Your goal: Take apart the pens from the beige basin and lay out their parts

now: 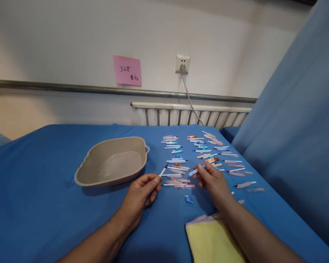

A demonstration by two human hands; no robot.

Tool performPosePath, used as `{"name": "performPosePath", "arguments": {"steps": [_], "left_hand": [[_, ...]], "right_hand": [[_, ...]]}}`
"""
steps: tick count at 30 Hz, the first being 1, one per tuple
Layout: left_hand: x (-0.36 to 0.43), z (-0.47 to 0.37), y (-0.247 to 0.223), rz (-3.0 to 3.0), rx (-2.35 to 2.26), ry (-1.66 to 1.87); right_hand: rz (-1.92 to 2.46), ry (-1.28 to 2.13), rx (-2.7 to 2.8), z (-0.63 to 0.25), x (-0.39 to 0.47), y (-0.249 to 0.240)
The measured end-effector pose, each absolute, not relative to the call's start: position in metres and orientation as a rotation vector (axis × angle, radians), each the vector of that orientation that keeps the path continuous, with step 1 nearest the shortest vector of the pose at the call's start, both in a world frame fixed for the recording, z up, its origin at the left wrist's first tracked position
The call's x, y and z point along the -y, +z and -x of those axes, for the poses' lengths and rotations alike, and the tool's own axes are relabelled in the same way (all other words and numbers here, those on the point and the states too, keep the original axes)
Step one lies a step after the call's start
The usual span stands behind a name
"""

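Observation:
Between the thumb and fingers of my left hand [144,190] is a thin white pen refill [163,170], its black tip slanting up to the right. My right hand [212,180] pinches a pale blue pen barrel [196,171], tilted, with its left end pointing at the refill but apart from it. On the sheet below and between my hands lies a small blue pen part [188,199]. Rows of pen parts, such as a pink barrel [184,186] and a white refill [176,161], lie just beyond and between my hands.
A beige plastic basin [83,178] stands to the left on the blue sheet [44,204]. More pen parts [237,174] lie to the right. A yellow cloth [211,243] is under my right forearm. A blue curtain [296,98] hangs at right; a radiator [174,106] stands behind.

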State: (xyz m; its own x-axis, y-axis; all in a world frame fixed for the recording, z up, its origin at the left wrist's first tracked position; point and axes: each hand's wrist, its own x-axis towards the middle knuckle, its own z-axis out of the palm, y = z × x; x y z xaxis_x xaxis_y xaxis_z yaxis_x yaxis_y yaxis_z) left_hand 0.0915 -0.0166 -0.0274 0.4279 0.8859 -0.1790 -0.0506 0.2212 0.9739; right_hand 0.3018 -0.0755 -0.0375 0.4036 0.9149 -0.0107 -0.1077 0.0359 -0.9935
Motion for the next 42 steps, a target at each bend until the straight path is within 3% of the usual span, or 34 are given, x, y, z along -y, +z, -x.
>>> {"name": "performPosePath", "arguments": {"steps": [9, 28, 42], "left_hand": [[0.018, -0.094, -0.034, -1.156, -0.914, 0.745], [0.018, -0.095, -0.034, -1.143, -0.91, 0.732], [0.022, -0.098, -0.033, -1.282, -0.921, 0.677]], "right_hand": [[1.464, 0.975, 1.22, -0.291, 0.082, -0.054], [1.336, 0.923, 0.808, -0.3, 0.076, -0.042], [1.232, 0.953, 0.82, -0.295, 0.077, -0.043]]}}
